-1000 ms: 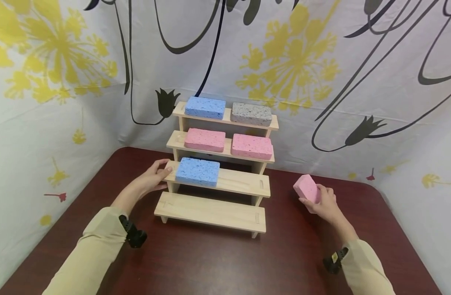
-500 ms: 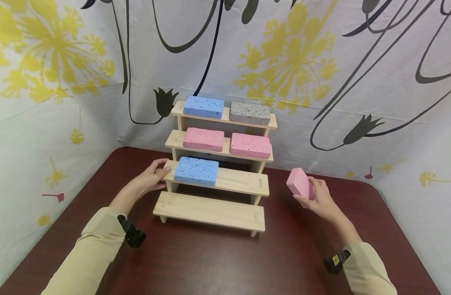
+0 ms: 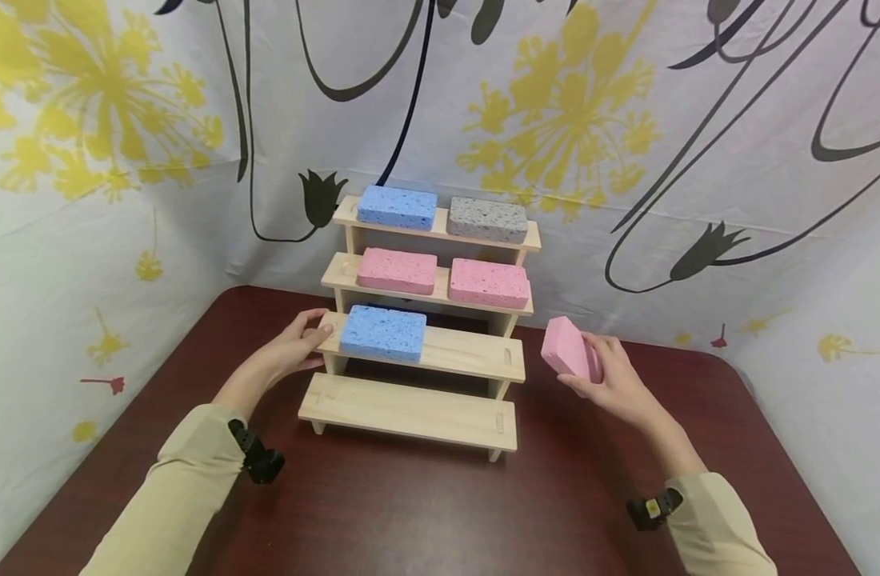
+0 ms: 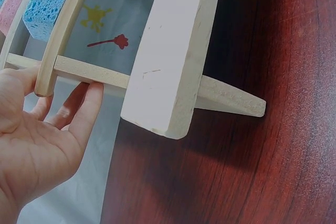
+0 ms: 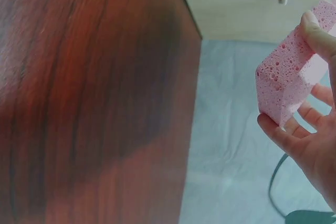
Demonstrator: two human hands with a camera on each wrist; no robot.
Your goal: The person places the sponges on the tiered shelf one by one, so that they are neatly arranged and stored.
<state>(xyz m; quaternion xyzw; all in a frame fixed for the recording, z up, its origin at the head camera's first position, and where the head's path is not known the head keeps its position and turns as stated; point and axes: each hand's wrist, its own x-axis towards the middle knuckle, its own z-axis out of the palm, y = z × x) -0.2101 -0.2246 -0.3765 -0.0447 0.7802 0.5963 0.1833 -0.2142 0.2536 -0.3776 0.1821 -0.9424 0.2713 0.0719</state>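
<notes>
My right hand (image 3: 616, 380) pinches a pink sponge (image 3: 571, 350) in the air, to the right of a stepped wooden rack (image 3: 411, 408). In the right wrist view the thumb lies on one face of the pink sponge (image 5: 286, 69) and fingertips touch its other side. My left hand (image 3: 292, 348) grips the left end of the rack's second step from the bottom, thumb on top. The left wrist view shows the fingers of the left hand (image 4: 50, 129) under that step. A blue sponge (image 3: 384, 333) lies on the same step, close to the left hand.
Two pink sponges (image 3: 397, 270) lie side by side on the third step. On the top step sit a blue sponge (image 3: 397, 207) and a grey sponge (image 3: 487, 219). The rack stands on a dark red-brown table (image 3: 411, 512), with patterned cloth (image 3: 440, 96) behind and at both sides.
My right hand has moved left and slightly away from me with the pink sponge, closer to the rack. The left hand keeps its hold on the step.
</notes>
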